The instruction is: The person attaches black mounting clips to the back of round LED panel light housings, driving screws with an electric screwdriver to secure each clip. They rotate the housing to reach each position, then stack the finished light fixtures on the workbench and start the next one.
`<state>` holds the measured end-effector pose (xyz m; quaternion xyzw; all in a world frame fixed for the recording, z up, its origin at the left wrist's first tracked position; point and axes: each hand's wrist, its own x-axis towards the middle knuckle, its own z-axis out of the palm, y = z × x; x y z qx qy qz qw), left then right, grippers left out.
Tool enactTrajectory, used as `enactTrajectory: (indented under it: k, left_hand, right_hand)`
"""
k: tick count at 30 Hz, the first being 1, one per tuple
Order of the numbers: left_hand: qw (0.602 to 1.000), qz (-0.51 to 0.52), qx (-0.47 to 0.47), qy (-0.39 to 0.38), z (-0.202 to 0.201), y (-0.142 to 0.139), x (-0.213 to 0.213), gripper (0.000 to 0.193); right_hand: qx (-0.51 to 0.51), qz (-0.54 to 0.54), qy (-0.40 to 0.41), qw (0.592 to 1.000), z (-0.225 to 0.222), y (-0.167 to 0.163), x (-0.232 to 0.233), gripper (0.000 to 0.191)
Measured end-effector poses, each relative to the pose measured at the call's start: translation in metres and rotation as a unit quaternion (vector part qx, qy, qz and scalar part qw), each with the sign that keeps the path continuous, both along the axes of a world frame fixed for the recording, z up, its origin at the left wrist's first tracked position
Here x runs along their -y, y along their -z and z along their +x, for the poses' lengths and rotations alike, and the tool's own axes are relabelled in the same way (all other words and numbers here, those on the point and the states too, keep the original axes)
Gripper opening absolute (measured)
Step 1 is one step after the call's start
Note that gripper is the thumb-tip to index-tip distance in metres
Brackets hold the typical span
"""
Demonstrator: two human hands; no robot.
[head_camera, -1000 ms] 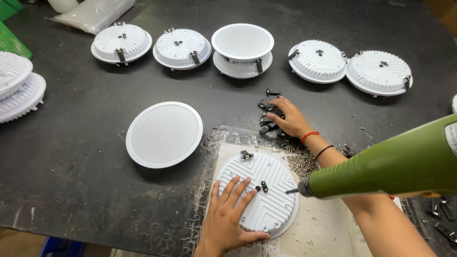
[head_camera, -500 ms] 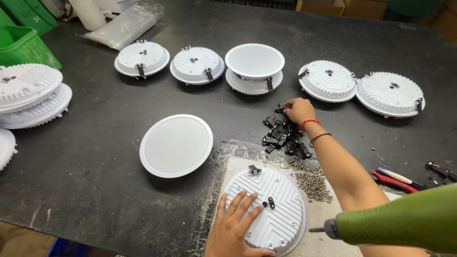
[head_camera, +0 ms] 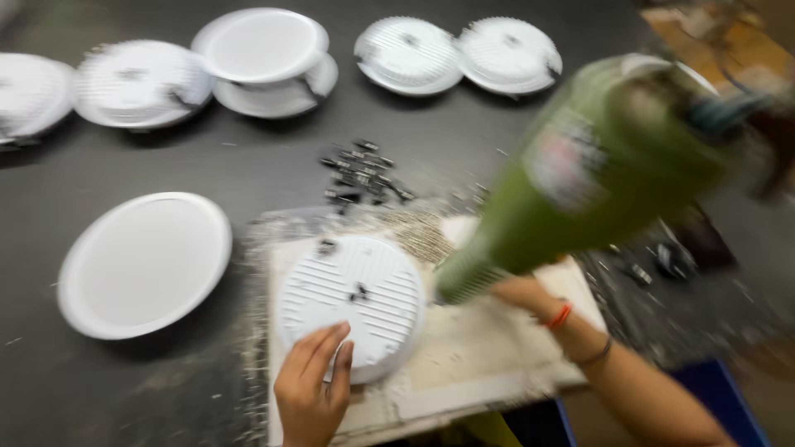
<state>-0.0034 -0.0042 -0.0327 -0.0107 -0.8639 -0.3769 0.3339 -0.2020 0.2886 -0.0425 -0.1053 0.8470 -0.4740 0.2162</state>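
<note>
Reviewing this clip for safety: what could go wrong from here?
1. The left hand rests on the edge of the white ribbed disc, near where the green power tool points; a slip could hit fingers.
2. Only that hand steadies the disc, so it may spin or shift.
3. Loose small screws beside the board could scatter.

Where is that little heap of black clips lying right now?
In the head view the black clips lie on the dark table, centre of frame, just beyond the ribbed white disc under the left hand and left of the green tool.
</note>
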Motion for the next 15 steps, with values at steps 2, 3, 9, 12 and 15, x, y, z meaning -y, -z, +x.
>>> enactTrajectory:
  k: [2,3,9,12,15]
  left_hand:
    - [0.995,0.092,0.039,0.023,0.014,0.0,-0.031,0.023]
    - [0.987,0.13,0.075,0.048,0.017,0.001,-0.044,0.025]
    - [0.979,0.178,0.09,0.053,0.035,0.008,-0.069,0.02]
    - [0.979,0.167,0.115,0.017,0.045,0.015,-0.062,0.017]
    - [0.988,0.127,0.088,0.009,0.05,0.021,-0.059,0.016]
  right_hand:
    - [0.021,-0.054,-0.019,0.998,0.061,0.012,-0.003,0.027]
    - [0.021,-0.154,-0.066,0.986,0.083,0.014,0.002,0.025]
    - [-0.004,-0.185,-0.111,0.977,0.157,-0.002,0.048,0.024]
    - [-0.05,-0.183,-0.148,0.971,0.156,-0.016,0.051,0.027]
    - [-0.069,-0.201,-0.195,0.957,0.149,-0.024,0.048,0.027]
